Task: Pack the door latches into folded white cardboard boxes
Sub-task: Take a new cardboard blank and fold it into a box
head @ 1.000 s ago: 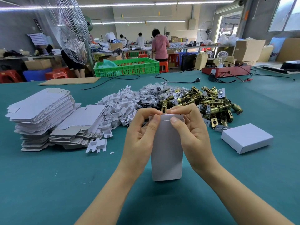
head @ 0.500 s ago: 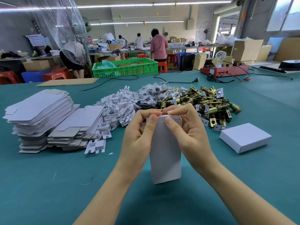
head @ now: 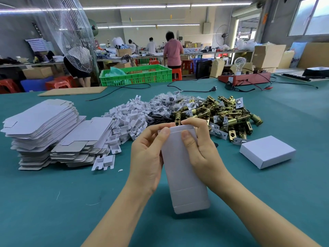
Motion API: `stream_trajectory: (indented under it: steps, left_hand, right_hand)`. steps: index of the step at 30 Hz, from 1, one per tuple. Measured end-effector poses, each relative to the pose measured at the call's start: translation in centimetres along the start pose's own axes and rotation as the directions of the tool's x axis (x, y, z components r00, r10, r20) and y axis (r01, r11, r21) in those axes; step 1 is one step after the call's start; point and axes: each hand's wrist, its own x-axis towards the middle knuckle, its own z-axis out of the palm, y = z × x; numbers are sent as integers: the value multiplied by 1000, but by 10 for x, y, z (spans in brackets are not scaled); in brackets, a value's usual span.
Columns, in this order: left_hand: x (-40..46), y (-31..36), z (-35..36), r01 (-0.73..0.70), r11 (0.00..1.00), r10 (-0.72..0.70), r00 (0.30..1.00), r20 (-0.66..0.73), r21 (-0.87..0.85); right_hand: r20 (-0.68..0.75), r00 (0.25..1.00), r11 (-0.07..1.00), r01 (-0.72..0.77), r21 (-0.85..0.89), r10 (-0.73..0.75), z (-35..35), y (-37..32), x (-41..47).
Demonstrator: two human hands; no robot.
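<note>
I hold the box (head: 185, 168) upright on the worktop (head: 53, 202), just in front of the latches (head: 220, 113). My left hand (head: 147, 157) and right hand (head: 199, 148) both pinch its top edge. Step in hand: closing the top flap. Next, tuck it fully in.

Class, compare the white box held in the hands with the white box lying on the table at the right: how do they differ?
The held box stands on end, gripped by both hands, left and right, at its top; the lying box rests flat, untouched. The held box looks tall and narrow; the lying box looks squat. Both are plain white cardboard.
</note>
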Motion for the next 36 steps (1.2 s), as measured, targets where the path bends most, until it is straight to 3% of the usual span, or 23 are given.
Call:
stream_trajectory:
  steps: [8,14,20,26,29,32,33,35,36]
  left_hand:
    - [-2,-7,-1,-43,996,42,999,18,80]
    - [-2,-11,-1,-103,967,93,994,54,232]
    - [-2,-16,-1,-115,933,107,993,42,342]
    - [-2,-15,-4,-78,952,73,997,28,297]
    - [-3,-10,-4,-164,924,157,986,49,347]
    - [-6,0,-3,-320,837,339,940,38,445]
    - [-6,4,-4,-397,755,437,898,52,521]
    - [-3,11,-7,-553,491,620,764,175,673]
    - [-2,10,-8,-618,357,677,688,262,700]
  right_hand:
    - [-20,999,996,-36,85,38,2,0,1]
    - [-19,994,975,-106,193,112,1,0,3]
    - [-24,996,991,-83,104,86,3,7,2]
    - [-50,999,1000,-17,26,18,4,7,0]
    - [-83,996,999,35,-22,-37,3,6,0]
    - [-159,985,998,64,-15,-66,0,3,1]
    - [-184,981,998,62,-21,-65,-1,2,1]
    - [-202,979,999,20,-37,-27,0,-1,3]
    - [-186,981,998,-57,29,61,1,-1,4]
